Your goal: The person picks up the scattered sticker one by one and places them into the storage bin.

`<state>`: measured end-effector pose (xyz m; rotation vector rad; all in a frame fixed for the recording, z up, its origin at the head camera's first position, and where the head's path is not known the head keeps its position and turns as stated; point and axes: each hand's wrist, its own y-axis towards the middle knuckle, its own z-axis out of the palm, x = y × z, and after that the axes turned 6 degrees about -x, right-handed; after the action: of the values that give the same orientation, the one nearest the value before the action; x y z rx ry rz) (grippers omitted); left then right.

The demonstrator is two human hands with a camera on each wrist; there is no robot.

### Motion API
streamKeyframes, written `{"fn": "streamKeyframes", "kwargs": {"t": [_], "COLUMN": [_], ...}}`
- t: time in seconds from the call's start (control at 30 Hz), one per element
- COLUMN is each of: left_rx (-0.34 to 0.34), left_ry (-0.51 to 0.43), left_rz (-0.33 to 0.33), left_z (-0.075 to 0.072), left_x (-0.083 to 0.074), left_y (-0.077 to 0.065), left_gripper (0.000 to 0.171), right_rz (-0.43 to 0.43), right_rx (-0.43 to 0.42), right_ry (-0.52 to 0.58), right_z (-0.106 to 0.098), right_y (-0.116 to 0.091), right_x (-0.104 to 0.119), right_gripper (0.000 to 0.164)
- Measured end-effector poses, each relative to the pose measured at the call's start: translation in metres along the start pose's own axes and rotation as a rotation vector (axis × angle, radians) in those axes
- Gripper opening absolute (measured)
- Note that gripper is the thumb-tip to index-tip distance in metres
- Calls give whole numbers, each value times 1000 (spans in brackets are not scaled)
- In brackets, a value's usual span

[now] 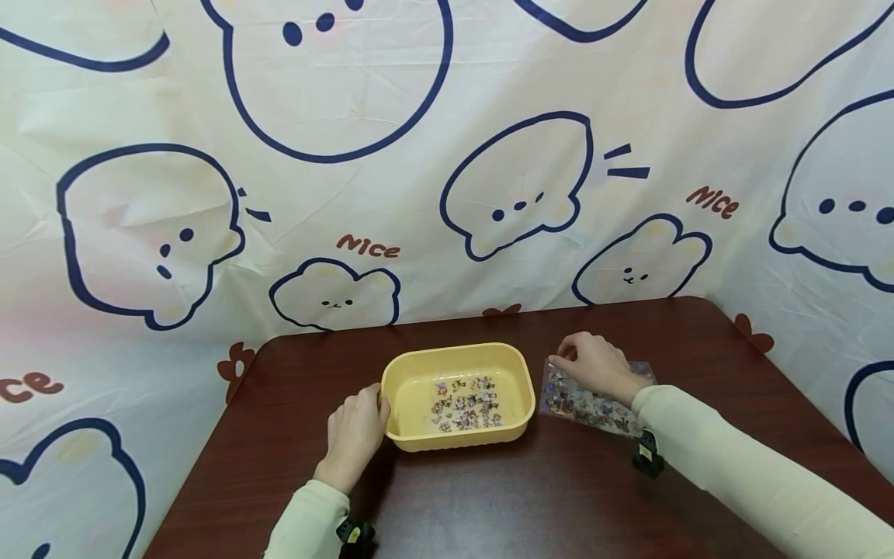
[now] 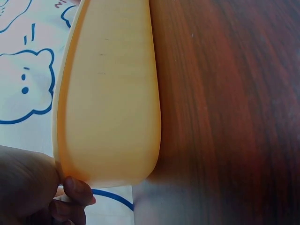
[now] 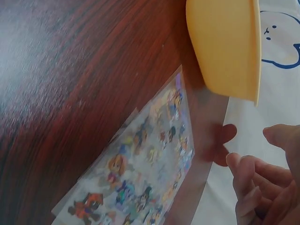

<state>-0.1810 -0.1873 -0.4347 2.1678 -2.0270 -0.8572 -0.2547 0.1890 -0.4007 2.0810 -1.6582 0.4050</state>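
A yellow plastic basin [image 1: 461,443] stands on the table, and small colourful cut-out pieces [image 1: 466,405] lie scattered over its floor. My left hand [image 1: 355,431] grips the basin's left end at the rim; in the left wrist view its fingers [image 2: 76,190] curl at the edge of the basin wall [image 2: 112,93]. To the right of the basin lie clear plastic sheets [image 1: 583,405] printed with colourful cartoon figures. Over their far part hovers my right hand [image 1: 594,363]. In the right wrist view, thumb and bent fingers [image 3: 248,168] stand apart with nothing between them, beyond the sheets [image 3: 136,164].
Beneath everything is a dark brown wooden table [image 1: 489,505]. A white cloth [image 1: 391,194] with blue-outlined cartoon animals hangs behind the table and at its sides. Each wrist carries a small black camera [image 1: 648,456].
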Motion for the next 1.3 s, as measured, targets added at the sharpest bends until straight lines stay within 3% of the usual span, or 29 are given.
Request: {"fn": "streamKeyframes", "kwargs": {"t": [0.8, 1.3], "left_rx": [16, 6], "left_ry": [0, -3], "left_rz": [-11, -7], "left_z": [-1, -1], "left_x": [-1, 0], "left_y": [1, 0], "left_gripper": [22, 23], "right_rz": [53, 76], "right_rx": [66, 125], "right_ry": [-90, -130], "right_z": [-1, -1], "right_y": [3, 4], "right_x": [-30, -42], "right_gripper": [33, 52]}}
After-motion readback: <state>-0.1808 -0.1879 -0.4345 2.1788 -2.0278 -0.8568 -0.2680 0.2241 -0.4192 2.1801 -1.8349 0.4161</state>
